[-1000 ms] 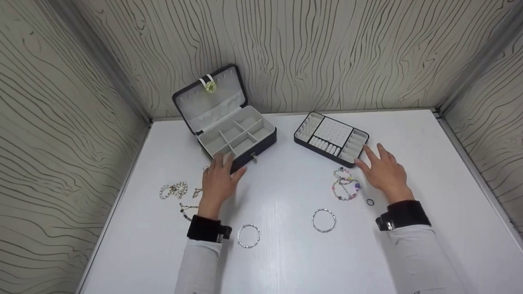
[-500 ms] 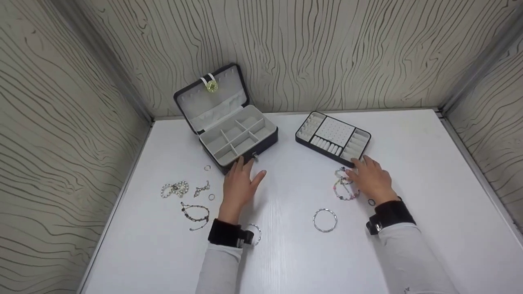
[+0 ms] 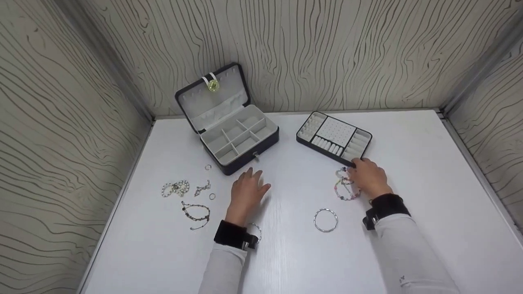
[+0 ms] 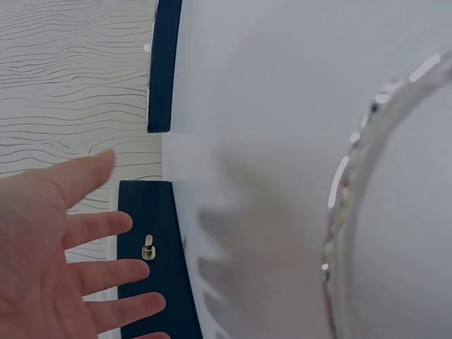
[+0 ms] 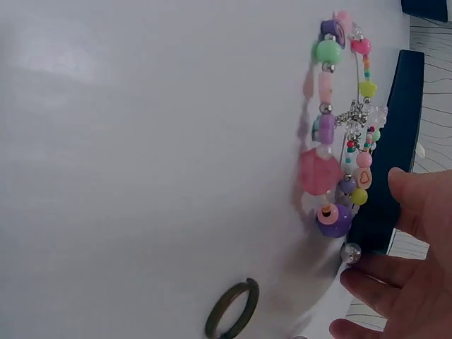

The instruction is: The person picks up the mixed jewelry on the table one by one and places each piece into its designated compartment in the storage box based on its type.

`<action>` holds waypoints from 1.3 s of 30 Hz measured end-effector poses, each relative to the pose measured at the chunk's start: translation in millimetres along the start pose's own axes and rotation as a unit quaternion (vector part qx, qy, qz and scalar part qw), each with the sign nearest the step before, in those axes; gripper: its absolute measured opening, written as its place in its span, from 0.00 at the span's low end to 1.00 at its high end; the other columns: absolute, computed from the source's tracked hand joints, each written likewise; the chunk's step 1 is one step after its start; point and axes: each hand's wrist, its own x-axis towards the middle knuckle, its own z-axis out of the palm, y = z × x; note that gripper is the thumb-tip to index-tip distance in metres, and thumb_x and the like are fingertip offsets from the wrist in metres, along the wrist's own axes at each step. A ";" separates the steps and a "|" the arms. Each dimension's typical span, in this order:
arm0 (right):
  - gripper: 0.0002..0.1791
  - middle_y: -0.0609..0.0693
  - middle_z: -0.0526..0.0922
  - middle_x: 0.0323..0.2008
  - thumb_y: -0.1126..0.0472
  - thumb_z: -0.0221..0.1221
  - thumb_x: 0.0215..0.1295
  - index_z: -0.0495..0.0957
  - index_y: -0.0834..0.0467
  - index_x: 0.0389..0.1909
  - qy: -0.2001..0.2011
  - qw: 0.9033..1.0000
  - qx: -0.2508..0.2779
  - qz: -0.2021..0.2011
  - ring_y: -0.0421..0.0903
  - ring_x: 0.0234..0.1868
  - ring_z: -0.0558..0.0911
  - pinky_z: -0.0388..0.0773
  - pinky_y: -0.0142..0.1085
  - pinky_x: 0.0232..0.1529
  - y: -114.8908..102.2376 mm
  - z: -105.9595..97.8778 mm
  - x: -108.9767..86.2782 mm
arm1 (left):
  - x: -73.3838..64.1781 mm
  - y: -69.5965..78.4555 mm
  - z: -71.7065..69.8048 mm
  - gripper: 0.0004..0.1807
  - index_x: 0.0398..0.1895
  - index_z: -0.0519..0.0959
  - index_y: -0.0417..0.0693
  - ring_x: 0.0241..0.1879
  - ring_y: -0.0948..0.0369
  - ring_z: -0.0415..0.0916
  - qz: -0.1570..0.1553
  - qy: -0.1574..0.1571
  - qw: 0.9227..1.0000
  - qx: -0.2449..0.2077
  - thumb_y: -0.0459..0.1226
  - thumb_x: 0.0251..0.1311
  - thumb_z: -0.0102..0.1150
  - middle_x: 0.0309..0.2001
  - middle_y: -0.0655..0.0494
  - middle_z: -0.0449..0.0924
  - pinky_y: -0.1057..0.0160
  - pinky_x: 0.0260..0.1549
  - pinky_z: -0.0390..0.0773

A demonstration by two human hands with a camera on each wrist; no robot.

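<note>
In the head view my left hand [image 3: 246, 195] hovers palm down just in front of the jewelry box [image 3: 233, 163], whose lid stands raised. The left wrist view has its fingers spread, nothing between them, near the box's small metal clasp [image 4: 148, 248]. My right hand [image 3: 369, 177] is at the near corner of the jewelry tray [image 3: 325, 154], beside a colorful beaded bracelet [image 5: 319, 171]. Seen from the right wrist, thumb and fingers are apart, with a fingertip right at the bracelet's clear bead [image 5: 351, 253]. A dark ring [image 5: 233, 309] lies nearby.
On the left lie a pearl bracelet [image 3: 182, 187], a sparkly jewelry piece [image 3: 202, 188], a dark chain bracelet [image 3: 197, 219] and two small rings. A silver bangle [image 3: 315, 220] lies at center right; another bangle [image 3: 260, 232] is partly under the left wrist. Patterned walls [image 3: 294, 61] bound the table.
My left hand has moved right and back from the box, uncovering the small jewelry on the left. My right hand has come left from the tray's side to the beaded bracelet.
</note>
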 end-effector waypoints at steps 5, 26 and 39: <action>0.20 0.74 0.72 0.55 0.61 0.50 0.73 0.71 0.71 0.58 0.001 1.000 0.030 0.003 0.72 0.56 0.72 0.68 0.64 0.53 2.6 -1.3 6.5 | -3.4 0.6 5.2 0.27 0.60 0.77 0.43 0.57 0.42 0.73 0.006 -0.018 1.000 0.000 0.49 0.63 0.62 0.60 0.37 0.74 0.44 0.50 0.75; 0.17 0.70 0.77 0.51 0.56 0.56 0.71 0.78 0.67 0.47 -0.001 0.990 0.144 -0.014 0.69 0.56 0.72 0.66 0.61 0.57 12.3 -20.2 -10.8 | 14.1 -9.2 -9.7 0.28 0.65 0.73 0.45 0.59 0.48 0.73 0.010 -0.140 0.989 -0.052 0.48 0.66 0.59 0.59 0.45 0.76 0.50 0.57 0.71; 0.16 0.64 0.77 0.45 0.57 0.67 0.61 0.86 0.67 0.41 0.000 0.980 0.188 -0.063 0.58 0.47 0.78 0.74 0.49 0.48 -1.0 -16.9 -30.7 | 22.8 2.5 -5.7 0.31 0.73 0.62 0.42 0.63 0.45 0.69 0.001 -0.133 0.986 -0.101 0.50 0.73 0.47 0.63 0.38 0.72 0.46 0.59 0.69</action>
